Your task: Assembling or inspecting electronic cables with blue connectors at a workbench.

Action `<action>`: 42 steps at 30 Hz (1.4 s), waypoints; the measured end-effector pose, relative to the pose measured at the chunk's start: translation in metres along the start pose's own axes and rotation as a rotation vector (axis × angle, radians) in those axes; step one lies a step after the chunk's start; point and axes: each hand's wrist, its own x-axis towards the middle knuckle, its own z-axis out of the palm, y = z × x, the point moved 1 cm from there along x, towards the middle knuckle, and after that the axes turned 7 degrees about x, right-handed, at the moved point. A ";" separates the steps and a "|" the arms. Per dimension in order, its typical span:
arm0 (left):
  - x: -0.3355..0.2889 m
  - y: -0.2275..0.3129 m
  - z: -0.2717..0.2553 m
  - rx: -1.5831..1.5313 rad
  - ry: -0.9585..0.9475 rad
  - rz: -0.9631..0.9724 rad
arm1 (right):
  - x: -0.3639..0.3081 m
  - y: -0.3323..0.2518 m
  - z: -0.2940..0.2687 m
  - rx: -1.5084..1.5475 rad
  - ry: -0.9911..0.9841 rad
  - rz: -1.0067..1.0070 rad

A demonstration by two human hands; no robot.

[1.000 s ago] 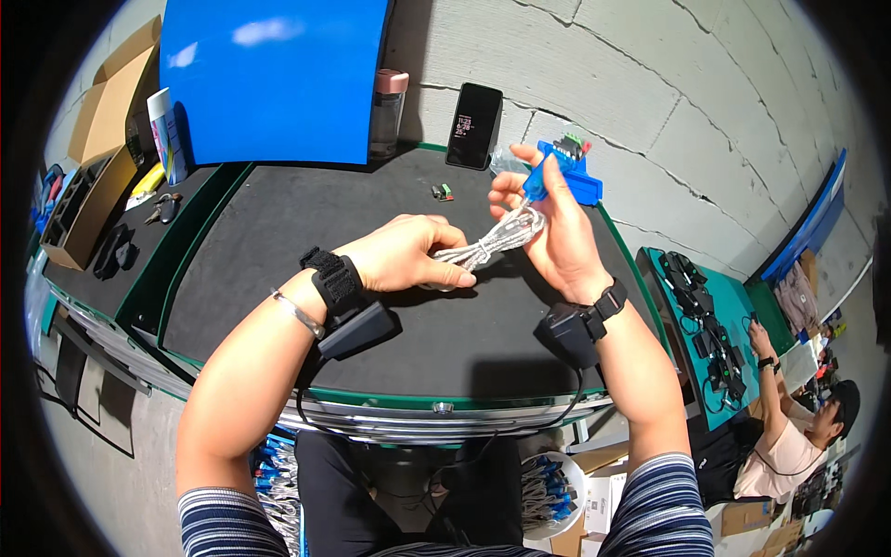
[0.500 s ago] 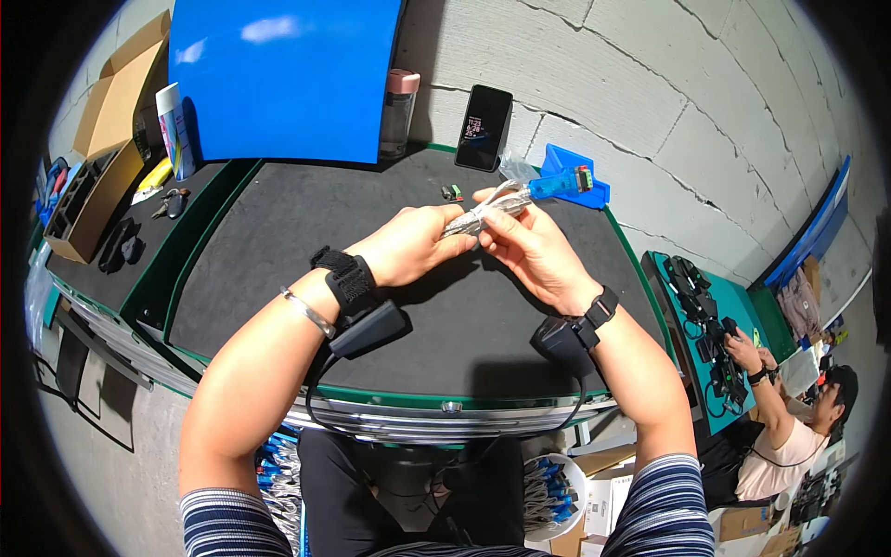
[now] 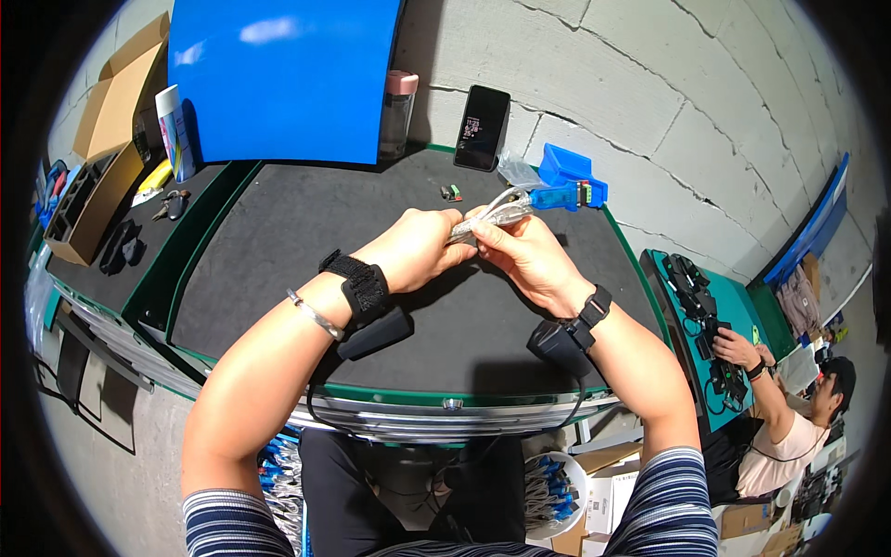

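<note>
My left hand and my right hand meet above the black mat, both closed on a bundled silver-grey cable. The cable ends in a translucent blue connector that sticks out to the upper right of my fingers. Each wrist wears a black strap with a small black device hanging below it. How the fingers grip inside the bundle is hidden.
A blue bin, a phone leaning on the wall, a dark bottle and a blue board stand at the back. Small parts lie on the mat. Cardboard boxes sit left. Another person works at the right table.
The hands have come closer together and the cable bundle has been pulled straighter, its blue connector now pointing right. The view has shifted slightly.
</note>
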 end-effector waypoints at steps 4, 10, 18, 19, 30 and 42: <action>0.001 -0.009 -0.002 -0.049 -0.035 0.003 | 0.002 0.001 0.004 -0.097 0.015 -0.034; 0.001 -0.015 0.000 -0.696 -0.359 -0.079 | 0.002 -0.002 0.004 0.123 -0.035 -0.091; 0.001 -0.006 -0.004 -0.197 -0.006 0.067 | 0.004 0.004 0.002 -0.104 0.116 -0.104; 0.001 -0.004 -0.004 -0.198 0.023 0.080 | 0.004 0.005 0.004 -0.108 0.133 -0.125; 0.002 0.000 -0.002 -0.105 0.076 0.065 | 0.004 0.005 0.003 -0.153 0.138 -0.157; -0.003 0.007 -0.009 0.061 0.115 0.134 | 0.006 0.008 0.001 -0.289 0.164 -0.204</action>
